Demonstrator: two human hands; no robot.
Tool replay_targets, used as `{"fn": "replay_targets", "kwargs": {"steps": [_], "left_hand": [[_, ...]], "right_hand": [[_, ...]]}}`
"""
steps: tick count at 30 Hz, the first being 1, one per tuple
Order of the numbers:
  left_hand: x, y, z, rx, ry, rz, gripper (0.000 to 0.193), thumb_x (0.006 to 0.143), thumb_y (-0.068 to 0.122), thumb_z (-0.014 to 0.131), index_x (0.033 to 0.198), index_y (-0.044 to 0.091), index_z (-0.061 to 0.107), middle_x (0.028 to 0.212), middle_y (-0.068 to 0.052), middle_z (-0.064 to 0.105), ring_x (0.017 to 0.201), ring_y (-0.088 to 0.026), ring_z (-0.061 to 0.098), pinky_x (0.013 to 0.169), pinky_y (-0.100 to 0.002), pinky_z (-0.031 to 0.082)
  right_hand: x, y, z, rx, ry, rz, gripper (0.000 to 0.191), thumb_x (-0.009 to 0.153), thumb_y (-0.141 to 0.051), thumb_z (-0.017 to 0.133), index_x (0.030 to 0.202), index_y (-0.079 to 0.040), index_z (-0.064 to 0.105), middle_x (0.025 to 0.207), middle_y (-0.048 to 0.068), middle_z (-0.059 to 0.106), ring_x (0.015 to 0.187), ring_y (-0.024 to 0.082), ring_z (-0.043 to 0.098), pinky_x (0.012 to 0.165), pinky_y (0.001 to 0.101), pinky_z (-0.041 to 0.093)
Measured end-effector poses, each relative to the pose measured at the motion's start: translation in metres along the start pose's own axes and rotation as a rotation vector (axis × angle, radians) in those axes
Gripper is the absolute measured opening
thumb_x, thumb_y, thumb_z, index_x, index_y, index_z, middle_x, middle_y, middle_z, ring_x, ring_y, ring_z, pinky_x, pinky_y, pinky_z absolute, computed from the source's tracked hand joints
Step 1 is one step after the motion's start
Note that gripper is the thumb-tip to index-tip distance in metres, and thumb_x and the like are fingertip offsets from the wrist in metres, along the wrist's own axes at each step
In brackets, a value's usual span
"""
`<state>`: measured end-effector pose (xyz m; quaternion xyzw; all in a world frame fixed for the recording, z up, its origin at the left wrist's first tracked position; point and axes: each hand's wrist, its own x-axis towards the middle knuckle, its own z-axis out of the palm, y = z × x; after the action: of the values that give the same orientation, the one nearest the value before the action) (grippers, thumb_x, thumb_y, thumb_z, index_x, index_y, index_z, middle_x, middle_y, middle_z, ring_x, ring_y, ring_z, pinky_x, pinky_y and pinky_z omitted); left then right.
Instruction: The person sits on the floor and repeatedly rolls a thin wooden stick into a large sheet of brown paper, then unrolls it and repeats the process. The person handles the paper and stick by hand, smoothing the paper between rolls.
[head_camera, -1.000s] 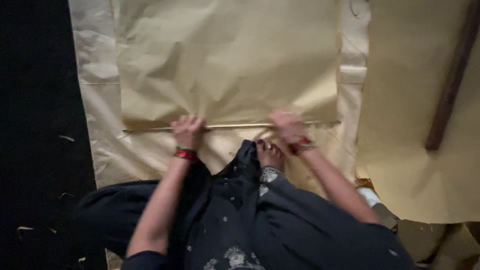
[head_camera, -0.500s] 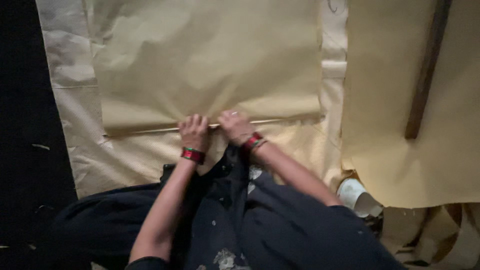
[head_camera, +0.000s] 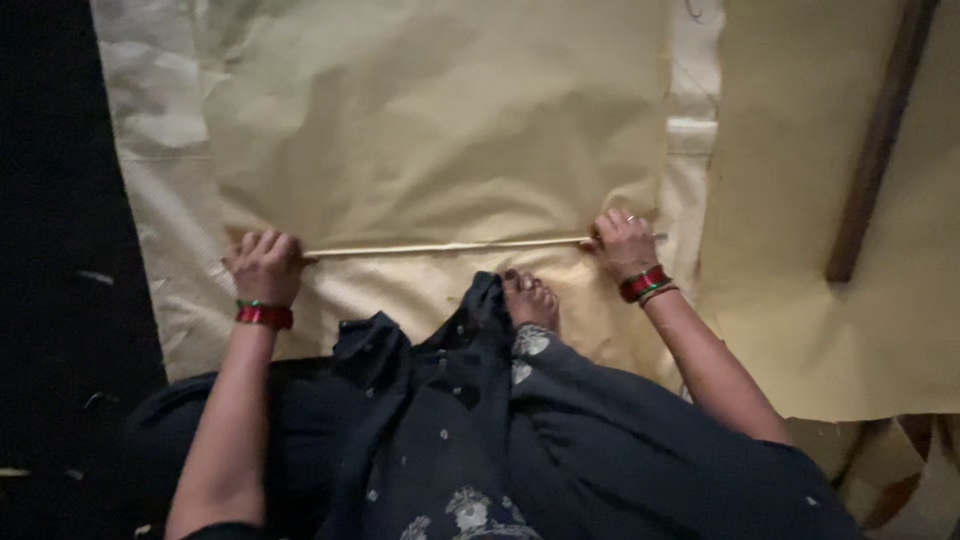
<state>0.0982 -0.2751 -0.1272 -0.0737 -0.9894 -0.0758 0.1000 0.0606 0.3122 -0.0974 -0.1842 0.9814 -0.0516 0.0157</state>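
A seated person's left hand (head_camera: 265, 266), a red bangle at the wrist, closes its grip over the left end of a thin pale stick (head_camera: 450, 247) lying across a large sheet of tan paper (head_camera: 430, 130) spread on the floor. The stick runs level above the person's bare foot (head_camera: 530, 298) and dark patterned clothing (head_camera: 480, 430) to the right hand (head_camera: 624, 245), whose grip is closed on its right end. Farther right, a dark wooden slat (head_camera: 880, 140) rests on another tan sheet (head_camera: 800, 300).
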Motion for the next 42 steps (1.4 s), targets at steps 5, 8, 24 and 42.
{"fn": "replay_targets", "kwargs": {"steps": [5,8,24,42], "left_hand": [[-0.002,0.0,0.009,0.13,0.008,0.074,0.012,0.087,0.028,0.073,0.084,0.019,0.067,0.09,-0.001,0.064,0.093,-0.024,0.064,0.073,-0.044,0.047],[-0.009,0.015,0.018,0.214,0.096,0.086,0.006,0.088,0.021,0.068,0.09,0.015,0.068,0.094,-0.004,0.065,0.096,-0.027,0.066,0.073,-0.042,0.05],[0.009,0.128,0.029,-0.152,0.112,0.01,0.027,0.079,0.035,0.081,0.098,0.018,0.071,0.102,-0.002,0.065,0.098,-0.027,0.059,0.086,-0.045,0.046],[-0.011,-0.008,0.005,-0.022,-0.096,-0.101,0.031,0.076,0.05,0.085,0.09,0.028,0.069,0.101,0.006,0.063,0.109,-0.023,0.059,0.095,-0.053,0.039]], "right_hand": [[-0.004,-0.002,0.001,-0.025,0.089,-0.102,0.026,0.09,-0.033,0.074,0.083,-0.011,0.061,0.087,0.007,0.061,0.083,0.028,0.064,0.071,0.0433,0.05],[-0.01,-0.014,0.006,-0.178,0.125,-0.077,0.009,0.09,-0.017,0.07,0.088,-0.011,0.063,0.089,0.006,0.062,0.086,0.026,0.066,0.072,0.0389,0.054],[0.067,-0.167,0.037,0.39,0.142,-0.286,0.016,0.089,-0.012,0.062,0.105,-0.009,0.067,0.091,0.011,0.062,0.084,0.031,0.062,0.071,0.0451,0.049],[0.01,-0.034,-0.01,0.015,-0.096,-0.071,0.031,0.089,-0.043,0.072,0.1,-0.016,0.062,0.101,0.006,0.06,0.101,0.029,0.06,0.083,0.0486,0.042]]}}
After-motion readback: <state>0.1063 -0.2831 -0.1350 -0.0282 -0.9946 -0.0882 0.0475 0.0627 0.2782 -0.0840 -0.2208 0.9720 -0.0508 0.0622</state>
